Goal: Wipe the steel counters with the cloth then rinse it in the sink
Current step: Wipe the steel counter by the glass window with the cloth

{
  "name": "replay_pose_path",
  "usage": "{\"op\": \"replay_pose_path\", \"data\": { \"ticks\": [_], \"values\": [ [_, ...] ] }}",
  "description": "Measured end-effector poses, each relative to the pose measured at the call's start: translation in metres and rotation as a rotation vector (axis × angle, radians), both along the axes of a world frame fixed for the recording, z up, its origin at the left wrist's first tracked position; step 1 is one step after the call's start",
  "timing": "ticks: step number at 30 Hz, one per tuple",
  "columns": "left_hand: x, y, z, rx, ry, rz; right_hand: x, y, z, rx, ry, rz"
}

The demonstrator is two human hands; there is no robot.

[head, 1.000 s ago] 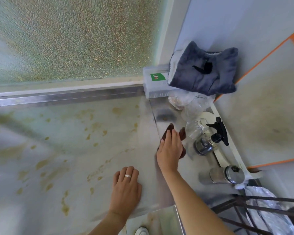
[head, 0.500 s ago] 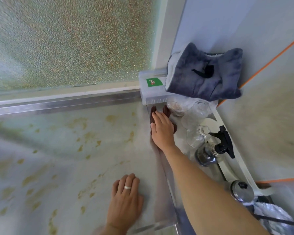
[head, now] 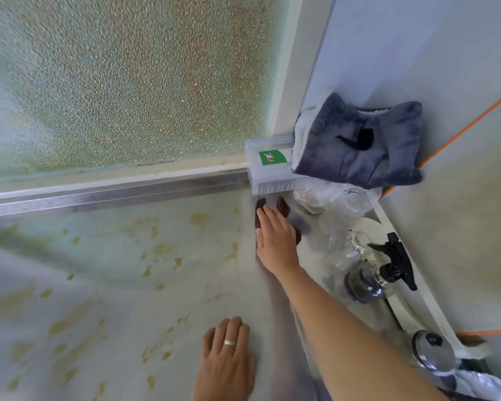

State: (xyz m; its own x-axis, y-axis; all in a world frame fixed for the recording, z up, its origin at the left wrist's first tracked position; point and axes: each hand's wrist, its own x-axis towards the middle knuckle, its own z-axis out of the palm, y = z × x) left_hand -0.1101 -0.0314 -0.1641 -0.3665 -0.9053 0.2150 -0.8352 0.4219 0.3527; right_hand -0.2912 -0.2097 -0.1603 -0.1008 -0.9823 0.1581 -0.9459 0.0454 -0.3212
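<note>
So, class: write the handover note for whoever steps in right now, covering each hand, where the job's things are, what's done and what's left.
Right hand: flat, palm down, pressing the dark brown cloth on the steel counter at the far end, just short of the clear plastic box.
Left hand: empty, flat on the counter near the front edge, bracing.
Beside the cloth, to the right: clear bags, a spray bottle.
Done: cannot tell; yellowish stains show across the counter to the left.
Left: wipe the stained area, then rinse the cloth; no sink in view.
</note>
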Motion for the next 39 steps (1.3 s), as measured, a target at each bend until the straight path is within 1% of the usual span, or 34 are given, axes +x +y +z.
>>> {"op": "replay_pose_path", "data": {
  "ticks": [2,4,6,9,11,13,17,20,22,25,26,27,28,30,34,36,39],
  "values": [
    [-0.001,-0.003,-0.001,-0.034,0.019,0.006,-0.002,-0.038,0.001,0.018,0.019,-0.011],
    [0.002,-0.002,0.001,-0.003,-0.023,-0.017,0.002,-0.034,0.004,0.021,0.016,-0.03],
    [0.004,0.0,0.006,0.054,-0.072,-0.041,0.009,0.008,0.01,0.028,-0.009,-0.036],
    [0.004,0.001,0.014,0.117,-0.115,-0.035,0.02,0.104,0.014,0.009,-0.077,-0.111],
    [0.003,0.001,0.02,0.155,-0.127,-0.029,0.028,0.16,0.015,0.013,-0.087,-0.147],
    [0.002,0.002,0.021,0.167,-0.135,-0.02,0.031,0.181,0.013,0.031,-0.071,-0.152],
    [0.001,0.001,0.022,0.172,-0.149,-0.019,0.023,0.137,0.011,0.027,-0.025,-0.122],
    [0.001,0.0,0.021,0.142,-0.145,-0.03,0.018,0.071,0.009,0.045,-0.004,-0.071],
    [-0.002,-0.012,0.022,0.103,-0.133,-0.024,0.015,0.027,0.021,0.042,-0.007,-0.076],
    [-0.007,-0.026,0.031,0.09,-0.104,-0.018,0.011,0.007,0.031,0.038,-0.006,-0.098],
    [-0.002,-0.001,0.04,0.148,-0.122,-0.013,0.018,0.04,0.036,0.061,-0.027,-0.109],
    [0.005,0.027,0.047,0.127,-0.144,-0.02,0.026,0.084,0.04,0.068,-0.05,-0.089],
    [0.005,0.026,0.04,0.15,-0.158,-0.053,0.029,0.105,0.036,0.087,-0.073,-0.079],
    [0.008,0.021,0.035,0.135,-0.187,-0.039,0.037,0.162,0.026,0.068,-0.104,-0.127],
    [0.006,0.004,0.035,0.198,-0.223,-0.039,0.04,0.256,0.024,0.047,-0.107,-0.141],
    [0.005,0.009,0.034,0.175,-0.214,-0.044,0.039,0.27,0.023,0.058,-0.092,-0.15],
    [0.003,0.006,0.031,0.138,-0.156,-0.038,0.026,0.222,0.017,0.061,-0.061,-0.144]
  ]
}}
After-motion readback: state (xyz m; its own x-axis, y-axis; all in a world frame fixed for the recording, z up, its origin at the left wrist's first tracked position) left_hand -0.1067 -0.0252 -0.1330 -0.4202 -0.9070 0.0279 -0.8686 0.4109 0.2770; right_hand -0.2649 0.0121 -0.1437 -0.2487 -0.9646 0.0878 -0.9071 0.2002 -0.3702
